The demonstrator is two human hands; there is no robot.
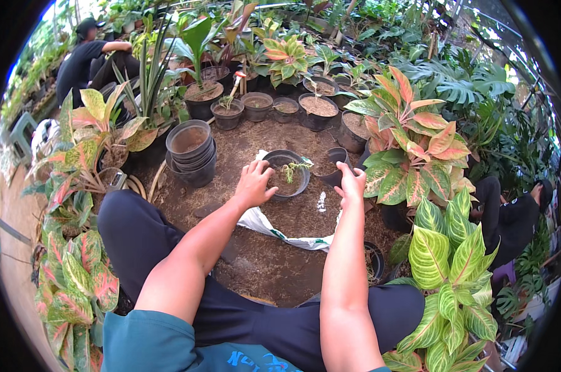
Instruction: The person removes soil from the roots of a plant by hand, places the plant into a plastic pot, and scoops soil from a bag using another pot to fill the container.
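A black plastic pot (303, 186) holding a small green seedling (290, 171) stands in front of me, at the far side of a white sack (266, 227) of soil with its rim rolled down. My left hand (256, 182) is at the pot's left rim, fingers spread; whether it presses on the rim is hard to tell. My right hand (351, 182) is to the right of the pot, apart from it, at the edge of another dark pot (337, 160) that seems to lie tilted. Whether its fingers grip that pot cannot be made out. A small white patch (321, 202) lies on the soil.
Stacked empty black pots (191, 153) stand at left, near a hose (157, 179). Soil-filled pots (317, 111) line the far side. Large potted aglaonemas (415, 135) crowd both sides. One person (83, 65) sits at upper left, another (517, 223) at right.
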